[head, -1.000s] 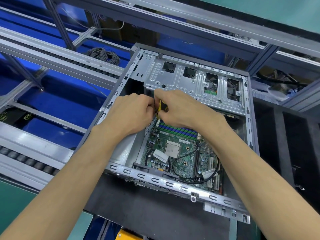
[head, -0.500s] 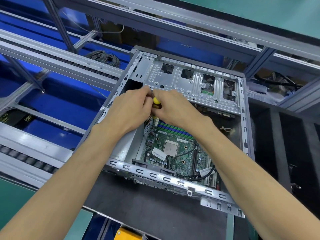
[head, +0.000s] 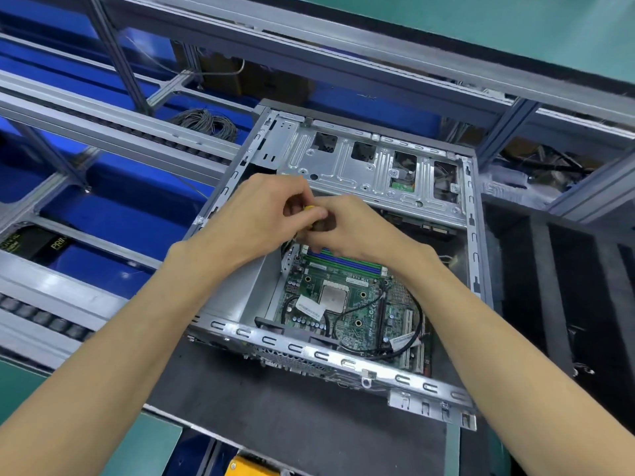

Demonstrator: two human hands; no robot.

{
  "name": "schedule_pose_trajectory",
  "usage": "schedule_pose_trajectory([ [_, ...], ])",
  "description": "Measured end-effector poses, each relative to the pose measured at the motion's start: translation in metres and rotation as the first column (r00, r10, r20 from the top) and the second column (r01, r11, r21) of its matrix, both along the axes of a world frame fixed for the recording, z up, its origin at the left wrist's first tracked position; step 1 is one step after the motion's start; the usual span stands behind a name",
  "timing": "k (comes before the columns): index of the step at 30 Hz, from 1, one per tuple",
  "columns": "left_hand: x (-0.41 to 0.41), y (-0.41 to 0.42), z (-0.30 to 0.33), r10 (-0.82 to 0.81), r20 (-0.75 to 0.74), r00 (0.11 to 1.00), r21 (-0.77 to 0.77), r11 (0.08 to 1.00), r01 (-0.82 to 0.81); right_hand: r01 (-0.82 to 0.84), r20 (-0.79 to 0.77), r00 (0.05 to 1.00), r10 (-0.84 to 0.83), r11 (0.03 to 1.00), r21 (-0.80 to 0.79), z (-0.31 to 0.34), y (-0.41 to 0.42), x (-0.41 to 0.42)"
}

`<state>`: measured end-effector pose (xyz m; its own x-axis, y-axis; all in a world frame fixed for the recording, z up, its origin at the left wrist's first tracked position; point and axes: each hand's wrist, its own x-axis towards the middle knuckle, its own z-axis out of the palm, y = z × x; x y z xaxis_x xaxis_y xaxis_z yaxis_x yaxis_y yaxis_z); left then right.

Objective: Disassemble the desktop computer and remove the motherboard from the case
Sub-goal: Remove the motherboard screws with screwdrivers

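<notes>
The open grey computer case lies on a black mat. The green motherboard sits inside it, with a bare CPU at its middle and black cables looped over it. Above the board's far left corner, my left hand and my right hand meet, both with fingers curled round a small yellow-and-black item, perhaps a connector or cable end. Most of that item is hidden by the fingers. Blue and green memory slots show just below my right hand.
A silver drive cage spans the far end of the case. Roller conveyor rails and blue bins lie to the left, with a coil of grey cable behind. Black foam compartments stand on the right.
Both hands have stayed together at the far left corner of the board and risen slightly toward the drive cage. The yellow item between them shows less than before.
</notes>
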<state>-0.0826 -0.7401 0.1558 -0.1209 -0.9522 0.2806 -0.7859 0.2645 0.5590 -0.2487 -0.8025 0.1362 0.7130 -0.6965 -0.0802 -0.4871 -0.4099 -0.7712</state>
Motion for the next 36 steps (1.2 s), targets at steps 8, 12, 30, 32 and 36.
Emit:
schedule_pose_trajectory([
  [8, -0.008, 0.0, 0.015, 0.001, 0.246, 0.969, 0.013, 1.0, -0.004, 0.066, 0.043, 0.997, -0.06, 0.985, -0.159, -0.008, -0.005, 0.004],
  [12, -0.007, -0.005, 0.021, 0.054, 0.273, 0.96, 0.056, 0.996, -0.072, 0.04, 0.084, 0.996, -0.03, 0.992, -0.116, -0.012, -0.003, 0.01],
  [30, 0.007, -0.012, 0.027, -0.225, 0.359, 0.906, 0.228, 0.962, 0.149, 0.012, 0.131, 0.991, -0.013, 1.0, 0.01, -0.018, -0.009, 0.006],
  [32, 0.008, -0.011, 0.027, -0.177, 0.33, 0.927, 0.206, 0.972, 0.112, 0.013, 0.152, 0.988, -0.021, 0.999, 0.051, -0.02, -0.008, 0.007],
  [36, 0.004, -0.013, 0.024, -0.024, 0.44, 0.898, 0.121, 0.992, -0.033, 0.043, 0.145, 0.988, -0.054, 0.996, 0.077, -0.025, -0.01, 0.01],
])
